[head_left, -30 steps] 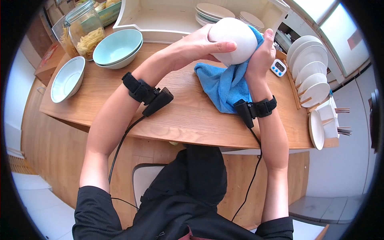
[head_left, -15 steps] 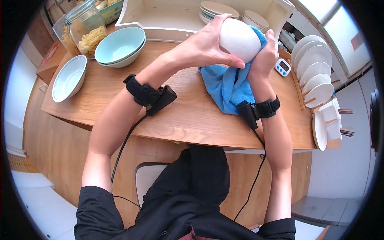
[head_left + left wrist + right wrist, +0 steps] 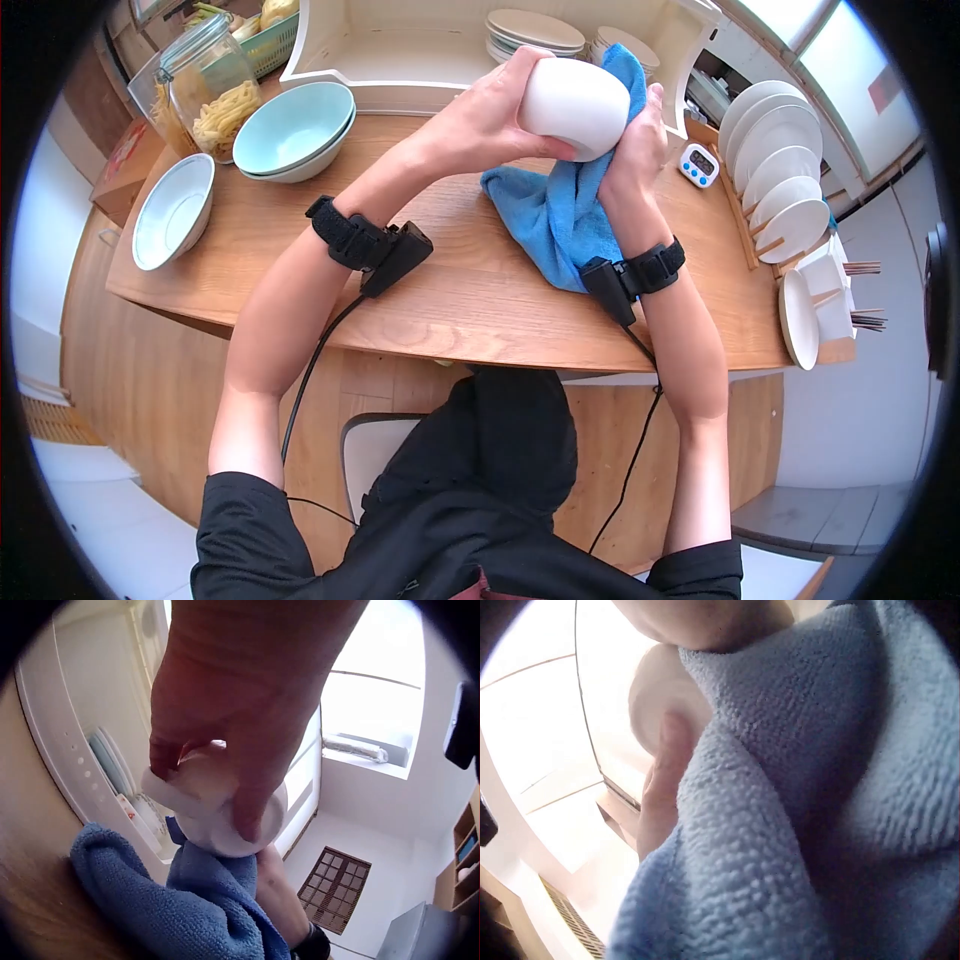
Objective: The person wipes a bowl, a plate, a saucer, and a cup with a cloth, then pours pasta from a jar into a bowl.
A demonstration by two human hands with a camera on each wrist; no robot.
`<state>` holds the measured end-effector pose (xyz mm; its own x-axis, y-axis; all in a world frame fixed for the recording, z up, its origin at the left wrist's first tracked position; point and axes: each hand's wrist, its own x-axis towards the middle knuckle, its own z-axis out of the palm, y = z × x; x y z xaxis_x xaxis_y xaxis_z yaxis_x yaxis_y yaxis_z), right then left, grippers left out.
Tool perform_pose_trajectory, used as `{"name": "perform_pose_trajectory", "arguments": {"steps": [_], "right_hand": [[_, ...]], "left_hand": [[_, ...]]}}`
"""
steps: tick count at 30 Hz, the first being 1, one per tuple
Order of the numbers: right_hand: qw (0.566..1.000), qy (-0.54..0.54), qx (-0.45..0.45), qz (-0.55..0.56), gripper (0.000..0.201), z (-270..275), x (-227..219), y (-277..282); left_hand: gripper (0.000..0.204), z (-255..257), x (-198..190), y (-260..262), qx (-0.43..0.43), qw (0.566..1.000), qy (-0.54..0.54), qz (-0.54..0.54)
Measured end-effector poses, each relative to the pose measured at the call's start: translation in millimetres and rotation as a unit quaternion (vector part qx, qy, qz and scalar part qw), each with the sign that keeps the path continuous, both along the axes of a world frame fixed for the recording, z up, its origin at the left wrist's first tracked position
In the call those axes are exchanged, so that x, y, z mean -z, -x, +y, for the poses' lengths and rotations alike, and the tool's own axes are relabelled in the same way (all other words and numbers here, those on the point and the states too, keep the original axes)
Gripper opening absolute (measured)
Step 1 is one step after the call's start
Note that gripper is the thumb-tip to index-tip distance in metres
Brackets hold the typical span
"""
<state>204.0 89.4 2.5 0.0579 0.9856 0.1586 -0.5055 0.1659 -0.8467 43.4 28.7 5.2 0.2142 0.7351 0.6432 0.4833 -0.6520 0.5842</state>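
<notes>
Above the table, my left hand [image 3: 485, 120] grips a white bowl [image 3: 575, 100], fingers at its far edge and thumb at its near side. The left wrist view shows the same bowl [image 3: 199, 817] tilted, with fingers and thumb spread across it. My right hand [image 3: 635, 155] holds a blue towel [image 3: 560, 215] against the bowl's right side. The towel's loose end hangs down over the table. In the right wrist view the towel [image 3: 742, 787] covers much of the picture and hides most of the right fingers.
Pale green bowls [image 3: 297, 128] and a white bowl [image 3: 175, 212] stand on the left, near glass jars of pasta [image 3: 225, 115]. A rack of plates [image 3: 775, 145] and a small timer [image 3: 698, 166] are on the right. Behind is a white cabinet [image 3: 400, 50] with stacked plates [image 3: 535, 30].
The bowl has turned between the hands, and the left thumb has slid from across its outside to its lower edge. A towel corner now stands higher beside the bowl.
</notes>
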Motion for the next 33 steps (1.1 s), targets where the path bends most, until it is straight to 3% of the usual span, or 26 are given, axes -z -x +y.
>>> {"name": "perform_pose_trajectory", "arguments": {"steps": [2,4,8,13,17,19,20,22,26,31,33], "right_hand": [[0.993,-0.074,0.044,-0.075,0.048,-5.5,0.0,4.1],[0.99,-0.081,0.07,-0.091,0.051,-8.1,-0.6,7.0],[0.985,-0.125,0.05,-0.11,0.045,-1.8,-1.4,-1.7],[0.981,-0.148,0.073,-0.102,0.04,25.5,9.6,-9.6],[0.996,-0.082,-0.023,0.008,0.036,18.2,-2.3,-16.2],[0.995,-0.068,-0.061,0.043,0.034,23.1,-2.4,-22.0],[0.991,-0.068,-0.095,0.07,0.035,23.2,-4.3,-23.7],[0.984,-0.068,-0.132,0.096,0.036,22.4,-5.1,-23.2],[0.982,-0.072,-0.16,0.075,0.037,21.4,-3.8,-23.9],[0.983,-0.088,-0.157,0.046,0.036,22.7,-3.2,-23.2],[0.992,-0.082,-0.087,0.033,0.032,21.0,-3.7,-16.6]], "left_hand": [[0.083,-0.6,0.9,1.1,-0.031,0.999,-0.018,0.022],[0.082,-1.2,0.6,1.8,-0.085,0.993,-0.041,0.074],[0.08,-5.6,-3.4,-1.4,-0.08,0.992,-0.038,0.092],[0.095,-3.7,-3.3,-1.5,-0.001,0.998,-0.039,0.044],[0.103,-4.6,-5.5,5.8,-0.035,0.999,-0.015,-0.025],[0.098,-2.2,-4.7,12.1,-0.056,0.988,0.099,-0.101],[0.098,-1.9,-3.7,13.4,-0.057,0.988,0.098,-0.104],[0.083,-2.4,-1.8,16.5,0.126,0.913,0.298,-0.248],[0.075,-10.7,-4.1,4.4,0.23,0.878,0.313,-0.28],[0.077,-11.8,-3.1,6.4,0.24,0.858,0.332,-0.309],[0.077,-9.9,-1.9,7.0,0.242,0.86,0.329,-0.305]]}}
